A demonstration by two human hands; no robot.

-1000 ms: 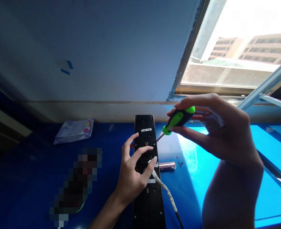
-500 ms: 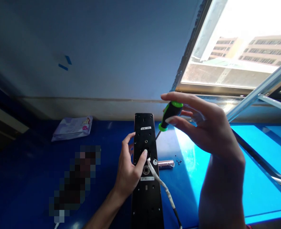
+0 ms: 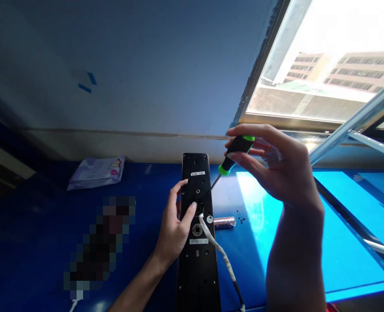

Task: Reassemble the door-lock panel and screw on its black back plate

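A long black panel (image 3: 196,273) with screw holes, a "CE 15" label and a square-holed ring lies on the blue table. My left hand (image 3: 175,229) grips its left edge, thumb pressed on the face and fingertips at the side. In my right hand (image 3: 273,164) is a screwdriver (image 3: 235,154) with a black and green handle, held between thumb and fingers. Its shaft slants down to the panel's right edge; whether the tip sits in a screw I cannot tell. A white-wrapped cable (image 3: 222,253) comes out of the panel's middle and runs down to the right.
Right of the panel lie a pinkish metallic cylinder (image 3: 224,222) and several tiny dark screws (image 3: 241,218). A purple-white packet (image 3: 97,173) rests by the wall, with a blurred-out object (image 3: 100,242) nearer. Metal bars (image 3: 357,115) cross in front of the window at right.
My right hand has rolled the screwdriver handle a little to the right, so it leans more. The left hand keeps its hold on the panel. The whole view has shifted slightly.
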